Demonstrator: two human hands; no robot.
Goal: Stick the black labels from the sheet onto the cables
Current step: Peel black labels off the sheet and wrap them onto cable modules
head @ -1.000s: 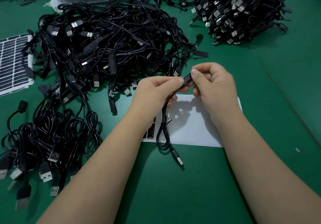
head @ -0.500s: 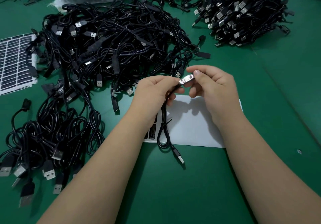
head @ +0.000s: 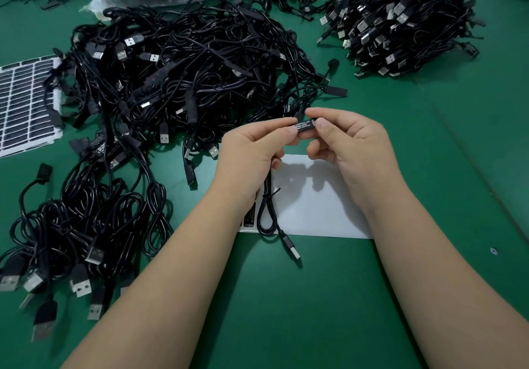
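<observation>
Left hand (head: 252, 151) and right hand (head: 349, 151) both pinching black label (head: 303, 125) on the cable's controller — white print facing up, held above white sheet (head: 315, 205). Cable (head: 267, 211) hanging coiled onto sheet, USB plug (head: 292, 250) on green table (head: 286, 311). Cable pile (head: 186, 76) far left.

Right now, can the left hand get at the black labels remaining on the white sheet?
Probably not yet: the left hand is pinching the black controller block, and its forearm lies over the black labels at the white sheet's left edge.
</observation>
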